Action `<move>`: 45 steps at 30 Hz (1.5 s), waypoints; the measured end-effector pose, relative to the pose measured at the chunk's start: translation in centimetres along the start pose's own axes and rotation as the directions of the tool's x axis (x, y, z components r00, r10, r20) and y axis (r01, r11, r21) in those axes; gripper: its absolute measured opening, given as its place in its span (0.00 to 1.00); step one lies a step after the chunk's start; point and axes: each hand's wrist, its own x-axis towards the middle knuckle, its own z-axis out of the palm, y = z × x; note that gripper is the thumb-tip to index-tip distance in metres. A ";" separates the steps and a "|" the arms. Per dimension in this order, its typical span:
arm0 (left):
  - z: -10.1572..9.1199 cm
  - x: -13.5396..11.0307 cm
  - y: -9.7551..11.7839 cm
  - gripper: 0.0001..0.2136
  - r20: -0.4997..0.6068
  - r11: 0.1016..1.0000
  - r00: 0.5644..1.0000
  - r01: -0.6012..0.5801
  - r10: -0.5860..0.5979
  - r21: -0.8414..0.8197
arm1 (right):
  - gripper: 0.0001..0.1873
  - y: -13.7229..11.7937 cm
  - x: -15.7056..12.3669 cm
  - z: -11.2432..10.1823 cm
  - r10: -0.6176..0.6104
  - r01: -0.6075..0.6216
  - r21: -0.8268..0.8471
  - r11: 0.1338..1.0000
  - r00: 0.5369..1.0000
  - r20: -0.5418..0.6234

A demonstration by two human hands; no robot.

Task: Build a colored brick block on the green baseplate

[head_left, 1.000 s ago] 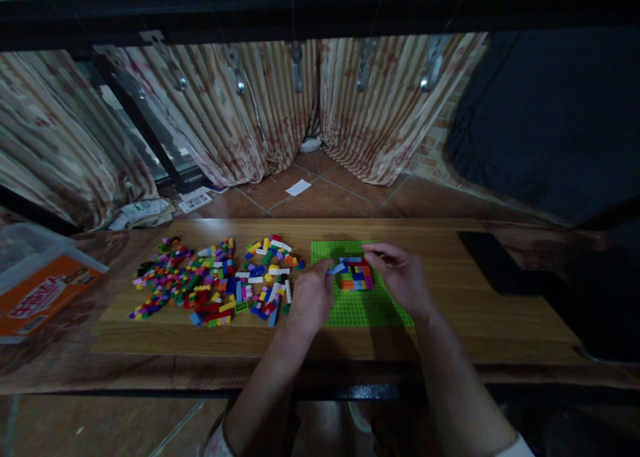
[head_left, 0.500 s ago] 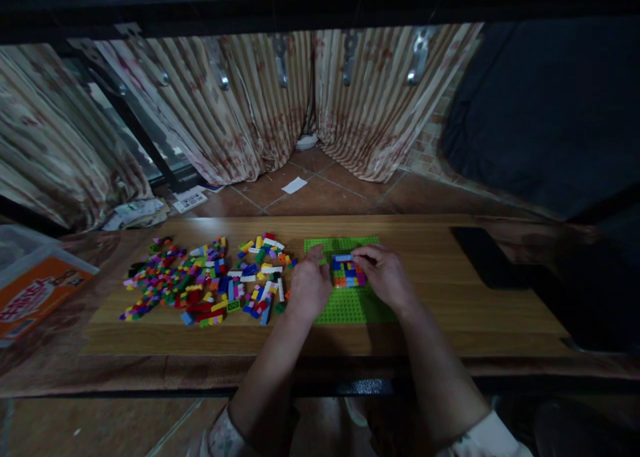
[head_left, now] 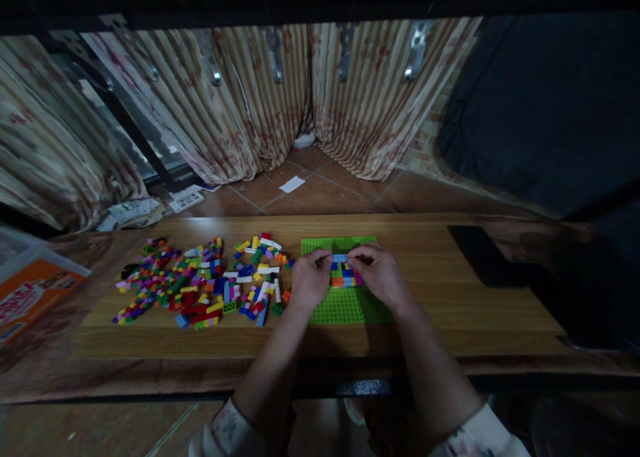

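A green baseplate (head_left: 345,308) lies on the wooden board, carrying a block of bricks (head_left: 345,279) in orange, yellow, blue and purple. Along the far side of that block is a long light blue brick (head_left: 340,258). My left hand (head_left: 311,278) pinches its left end between thumb and forefinger. At the other end my right hand (head_left: 379,273) is closed on the same brick. Whether the brick is pressed fully down cannot be made out. Both hands cover parts of the baseplate's sides.
Loose bricks (head_left: 187,277) in many colours spread over the left half of the wooden board (head_left: 430,310). A dark flat object (head_left: 480,253) lies at the right. At the far left stands a clear plastic box with an orange label (head_left: 37,290). Striped curtains (head_left: 240,103) hang behind.
My left hand has closed its raised fingers onto the left end of the light blue brick. The right hand keeps hold of its right end. The view has shifted slightly.
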 end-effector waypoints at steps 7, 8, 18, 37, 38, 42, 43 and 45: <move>0.6 0.8 -0.9 0.09 -0.042 0.990 0.998 0.041 -0.047 -0.131 | 0.11 0.9 0.3 0.9 0.152 -0.140 0.225 0.964 0.988 -0.037; 0.7 1.0 -1.1 0.08 -0.044 0.986 0.997 0.058 -0.066 -0.158 | 0.11 1.0 0.4 1.0 0.166 -0.154 0.237 0.959 0.986 -0.031; 1.2 1.4 -1.5 0.07 -0.075 0.959 0.990 0.094 -0.118 -0.266 | 0.10 1.4 0.5 1.3 0.249 -0.236 0.268 0.934 0.968 -0.014; -9.0 -1.6 -1.0 0.13 -0.414 0.761 0.880 -0.101 -0.233 -0.641 | 0.09 -3.9 -0.2 -0.6 0.324 -0.158 0.385 0.909 0.849 -0.417; -9.6 -1.6 -1.2 0.13 -0.432 0.739 0.864 -0.112 -0.257 -0.664 | 0.09 -4.3 -0.3 0.0 0.296 -0.158 0.358 0.920 0.879 -0.373; -10.9 -1.7 -1.9 0.14 -0.428 0.635 0.841 -0.136 -0.332 -0.760 | 0.09 -6.0 -1.6 2.8 0.067 -0.049 0.215 0.975 0.995 -0.076; -11.0 -1.7 -1.9 0.14 -0.417 0.621 0.844 -0.133 -0.338 -0.773 | 0.08 -6.3 -2.0 3.4 0.001 -0.003 0.166 0.986 1.000 0.013; -11.1 -1.8 -1.9 0.14 -0.398 0.610 0.851 -0.121 -0.343 -0.783 | 0.08 -7.0 -2.7 4.6 -0.096 0.087 0.058 0.995 0.978 0.184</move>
